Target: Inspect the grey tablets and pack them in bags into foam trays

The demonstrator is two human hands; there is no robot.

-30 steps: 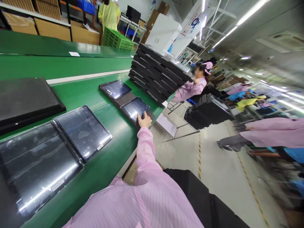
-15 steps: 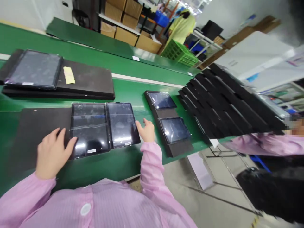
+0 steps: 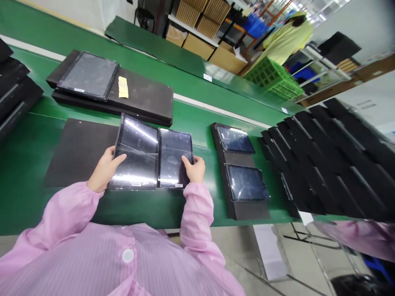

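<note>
Two dark glossy tablets lie side by side on the green belt (image 3: 191,205) in front of me. My left hand (image 3: 103,170) grips the left edge of the left tablet (image 3: 137,154), thumb on its screen. My right hand (image 3: 194,168) grips the right edge of the right tablet (image 3: 174,156), thumb on the glass. A flat black foam pad (image 3: 77,150) lies under and to the left of the left tablet.
To the right, a black foam tray (image 3: 237,211) holds two more tablets. A tilted stack of black trays (image 3: 327,160) lies further right. Behind, a black tray (image 3: 145,98) carries one tablet and a yellow label. A person in yellow stands at the back by a green crate (image 3: 271,78).
The view swung from the aisle back to the belt. My right hand left the tray's tablet and took the right tablet's edge; my left hand closed on the left tablet.
</note>
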